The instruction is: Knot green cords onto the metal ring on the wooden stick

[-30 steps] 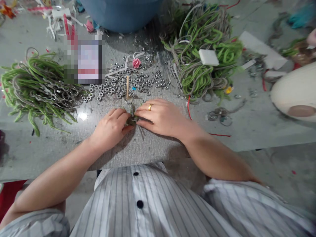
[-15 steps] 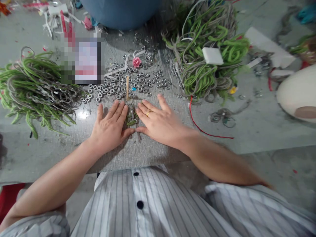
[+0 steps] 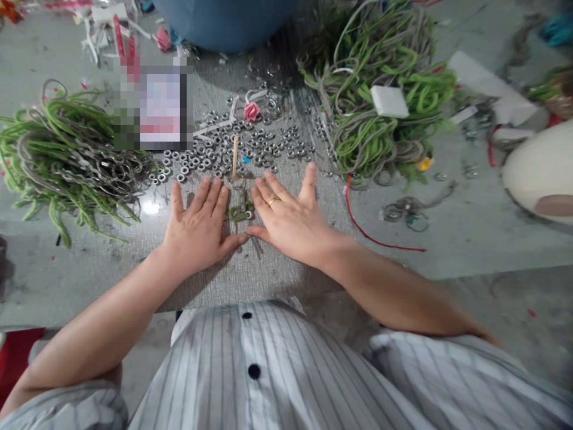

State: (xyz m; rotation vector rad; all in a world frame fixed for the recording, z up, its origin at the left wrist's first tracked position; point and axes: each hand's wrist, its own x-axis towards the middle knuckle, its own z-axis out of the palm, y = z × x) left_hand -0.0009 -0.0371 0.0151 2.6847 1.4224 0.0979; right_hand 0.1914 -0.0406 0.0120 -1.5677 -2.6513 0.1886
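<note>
My left hand (image 3: 197, 221) lies flat on the table with its fingers spread, holding nothing. Opposite it, my right hand (image 3: 289, 218), with a gold ring on one finger, also rests open and flat. The two thumb tips nearly meet. Framed between the hands is a small piece of knotted green and grey cord (image 3: 240, 209) with metal nuts in it; loose grey cord ends trail below it toward the thumbs. A thin wooden stick (image 3: 235, 156) stands at the top of this piece.
Many metal nuts (image 3: 264, 146) lie scattered beyond my hands, around a pink rose (image 3: 251, 110). Green and grey cord bundles lie left (image 3: 76, 161) and right (image 3: 380, 119). A blue tub (image 3: 228, 24) stands behind. A red cord (image 3: 371, 239) curves at right.
My fingers were closed on the knotted cord piece; they have let go, spread out and flattened on either side. The cord piece now lies uncovered, and the view has shifted slightly.
</note>
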